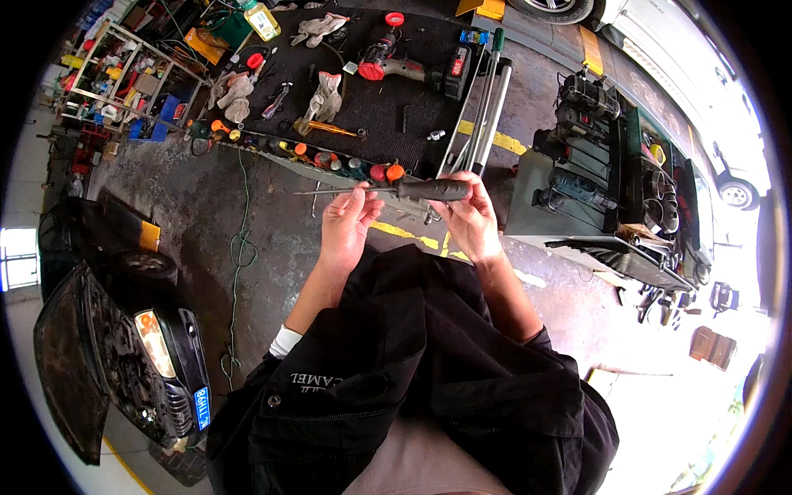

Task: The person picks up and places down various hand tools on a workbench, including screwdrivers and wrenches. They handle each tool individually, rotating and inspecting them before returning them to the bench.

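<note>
A screwdriver (433, 190) with a dark handle and a thin metal shaft lies level between my two hands, its tip pointing left. My right hand (470, 216) is closed on the end of the handle. With fingers pinched, my left hand (348, 221) grips the shaft near its middle. Just beyond them is the near edge of a dark-topped workbench (379, 140), lined with several tool handles, among them a red-orange one (395, 172). On the bench lie an orange-handled screwdriver (332, 129), a grey work glove (322, 101) and a red and grey cordless power tool (412, 68).
A tool cart (536, 198) holding several power tools stands to the right. Long metal bars (493, 103) lie along the bench's right side. A green cable (241, 247) trails over the floor at left, near a black car (140, 363) with its hood raised. A shelf of parts (124, 82) stands far left.
</note>
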Available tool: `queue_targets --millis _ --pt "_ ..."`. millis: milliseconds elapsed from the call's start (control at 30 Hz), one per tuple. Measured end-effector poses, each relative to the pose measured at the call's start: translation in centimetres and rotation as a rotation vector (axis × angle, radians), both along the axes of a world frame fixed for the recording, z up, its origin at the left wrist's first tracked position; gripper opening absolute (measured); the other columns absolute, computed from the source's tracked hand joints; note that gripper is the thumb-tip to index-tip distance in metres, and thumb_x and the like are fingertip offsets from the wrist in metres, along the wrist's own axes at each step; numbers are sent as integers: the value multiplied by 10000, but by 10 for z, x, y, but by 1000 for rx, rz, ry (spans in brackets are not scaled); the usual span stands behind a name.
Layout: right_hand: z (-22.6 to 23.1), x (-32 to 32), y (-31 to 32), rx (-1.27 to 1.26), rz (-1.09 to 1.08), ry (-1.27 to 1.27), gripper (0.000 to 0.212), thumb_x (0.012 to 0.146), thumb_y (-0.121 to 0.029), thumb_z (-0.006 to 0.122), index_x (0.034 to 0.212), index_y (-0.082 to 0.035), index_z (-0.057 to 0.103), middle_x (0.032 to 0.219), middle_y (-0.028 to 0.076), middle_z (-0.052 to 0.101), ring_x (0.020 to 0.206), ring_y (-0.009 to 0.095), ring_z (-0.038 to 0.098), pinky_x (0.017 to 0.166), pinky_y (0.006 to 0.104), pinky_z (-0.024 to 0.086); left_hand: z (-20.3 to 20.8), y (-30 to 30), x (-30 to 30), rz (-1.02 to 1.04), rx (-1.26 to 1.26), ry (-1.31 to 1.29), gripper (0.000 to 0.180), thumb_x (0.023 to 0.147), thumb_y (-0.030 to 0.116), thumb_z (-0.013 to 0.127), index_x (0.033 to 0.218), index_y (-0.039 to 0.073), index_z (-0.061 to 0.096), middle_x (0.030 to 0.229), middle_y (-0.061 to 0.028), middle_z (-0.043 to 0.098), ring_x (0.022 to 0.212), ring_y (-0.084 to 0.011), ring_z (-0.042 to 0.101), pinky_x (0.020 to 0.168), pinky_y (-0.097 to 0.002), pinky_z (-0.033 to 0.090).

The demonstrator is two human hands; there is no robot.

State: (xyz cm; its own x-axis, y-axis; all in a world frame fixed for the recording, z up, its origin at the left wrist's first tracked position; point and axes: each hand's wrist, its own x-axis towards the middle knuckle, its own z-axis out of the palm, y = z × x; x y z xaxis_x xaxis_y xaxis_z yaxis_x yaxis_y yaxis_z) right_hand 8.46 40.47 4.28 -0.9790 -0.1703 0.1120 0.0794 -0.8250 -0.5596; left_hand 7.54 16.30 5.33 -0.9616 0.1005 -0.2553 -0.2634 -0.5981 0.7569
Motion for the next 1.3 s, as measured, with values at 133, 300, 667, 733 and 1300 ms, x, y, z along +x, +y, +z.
queue_targets --millis 133,300,667,733,1300 --pt "3 0 -2 2 -46 -63 469 965 25 578 1401 -118 478 1418 132 526 1278 250 559 1125 438 443 0 1 1 43 41 -15 166 982 210 702 1093 90 728 1055 -67 732 950 -196 705 854 -321 544" --pt "-7 1 -3 31 -70 -151 436 980 6 588 1391 -109 500 1405 131 533 1239 224 576 1076 395 486 -7 1 1 27 22 92 205 1015 220 652 1168 90 691 1069 -33 728 994 -156 685 862 -280 515" --pt "-19 7 -20 -97 -129 -284 255 978 -36 642 1221 -71 572 1055 97 698 1081 299 696 979 414 550 -16 4 5 27 143 125 220 1010 174 655 1202 68 676 1119 -61 718 1040 -194 682 893 -298 524" --pt "-21 8 -20 -111 -117 -276 242 980 -42 642 1211 -76 576 1051 99 701 1083 305 697 966 411 557 -18 5 6 20 141 124 244 1010 185 656 1219 60 664 1118 -64 716 1046 -194 679 903 -302 521" --pt "0 -4 25 143 -280 -163 313 1027 -135 574 1324 -42 543 1192 122 652 1126 242 645 963 415 550 6 -13 4 -99 -1176 599 207 952 186 690 1014 -7 729 957 -125 764 894 -232 746 761 -335 561"
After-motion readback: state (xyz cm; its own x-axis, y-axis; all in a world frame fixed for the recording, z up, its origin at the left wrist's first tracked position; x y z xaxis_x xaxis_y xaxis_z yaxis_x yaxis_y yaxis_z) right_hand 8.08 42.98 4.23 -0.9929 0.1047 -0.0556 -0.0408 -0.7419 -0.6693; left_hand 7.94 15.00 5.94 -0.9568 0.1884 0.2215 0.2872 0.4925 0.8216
